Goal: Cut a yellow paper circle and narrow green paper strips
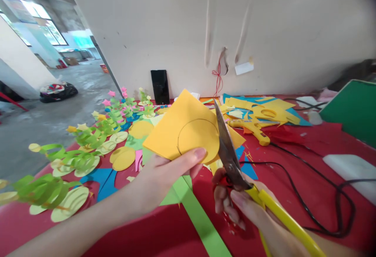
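My left hand [169, 173] pinches a sheet of yellow paper [173, 120] between thumb and fingers. A circle is drawn on the paper in dark line, and its right and lower edge is partly cut. In my right hand [249, 204] are scissors [227, 147] with dark metal blades and yellow handles. Their blades point up and away from me, at the right edge of the drawn circle. Some fingers of my right hand are hidden behind the scissors. Under my hands lies a long light green paper strip [202, 221] on the red tabletop [141, 233].
Green paper spirals [88, 135] on pale discs line the left side, near yellow paper discs [123, 158] and blue scraps [101, 182]. On the right lie a yellow glue gun [252, 128], cut yellow scraps [267, 112] and black cables [293, 186]. A phone [160, 87] leans against the white board.
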{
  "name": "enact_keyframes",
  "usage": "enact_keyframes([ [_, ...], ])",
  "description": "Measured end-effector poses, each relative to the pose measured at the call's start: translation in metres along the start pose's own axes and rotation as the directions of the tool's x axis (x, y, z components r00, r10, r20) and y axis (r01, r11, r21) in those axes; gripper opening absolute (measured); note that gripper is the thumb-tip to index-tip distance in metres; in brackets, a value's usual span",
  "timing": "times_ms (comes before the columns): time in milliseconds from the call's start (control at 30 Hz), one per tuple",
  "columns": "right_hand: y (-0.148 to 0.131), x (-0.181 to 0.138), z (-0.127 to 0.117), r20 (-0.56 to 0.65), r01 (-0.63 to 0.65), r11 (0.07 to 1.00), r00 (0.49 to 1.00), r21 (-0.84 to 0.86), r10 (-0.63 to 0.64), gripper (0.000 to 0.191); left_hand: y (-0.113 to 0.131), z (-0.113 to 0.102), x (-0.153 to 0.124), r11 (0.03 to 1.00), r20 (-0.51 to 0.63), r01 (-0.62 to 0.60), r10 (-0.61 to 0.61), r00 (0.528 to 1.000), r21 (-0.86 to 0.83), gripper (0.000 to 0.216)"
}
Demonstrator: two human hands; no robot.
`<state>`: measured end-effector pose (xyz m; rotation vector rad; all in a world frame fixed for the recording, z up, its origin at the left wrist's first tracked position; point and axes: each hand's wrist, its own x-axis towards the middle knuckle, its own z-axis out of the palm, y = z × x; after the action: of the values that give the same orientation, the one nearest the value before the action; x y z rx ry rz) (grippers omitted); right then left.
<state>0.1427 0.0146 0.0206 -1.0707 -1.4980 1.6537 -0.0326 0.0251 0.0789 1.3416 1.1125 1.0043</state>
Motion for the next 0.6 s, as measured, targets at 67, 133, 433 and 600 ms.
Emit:
enact_keyframes([
  [67, 0.0003, 0.0002, 0.0, -0.009, 0.0, 1.0, 1.0, -0.003, 0.0, 0.03, 0.0019, 0.0012, -0.001, 1.0, 0.035, 0.005, -0.006, 0.999, 0.007, 0.036],
  [133, 0.0007, 0.0001, -0.0003, -0.018, 0.0, 1.0, 1.0, -0.009, 0.0, 0.031, 0.0017, 0.0021, -0.0021, 1.0, 0.032, -0.013, 0.013, 0.999, -0.003, 0.035],
  [433, 0.0018, -0.0001, -0.0026, -0.055, 0.023, 0.997, 0.998, -0.067, -0.027, 0.028, -0.0024, 0.0038, -0.002, 0.994, 0.045, 0.037, -0.033, 0.998, -0.104, 0.037],
  [600, -0.0001, 0.0012, -0.0007, -0.08, 0.082, 0.982, 0.992, -0.17, -0.097, 0.03, -0.002, 0.0031, -0.0011, 0.999, 0.054, -0.008, 0.01, 0.998, -0.036, 0.039],
])
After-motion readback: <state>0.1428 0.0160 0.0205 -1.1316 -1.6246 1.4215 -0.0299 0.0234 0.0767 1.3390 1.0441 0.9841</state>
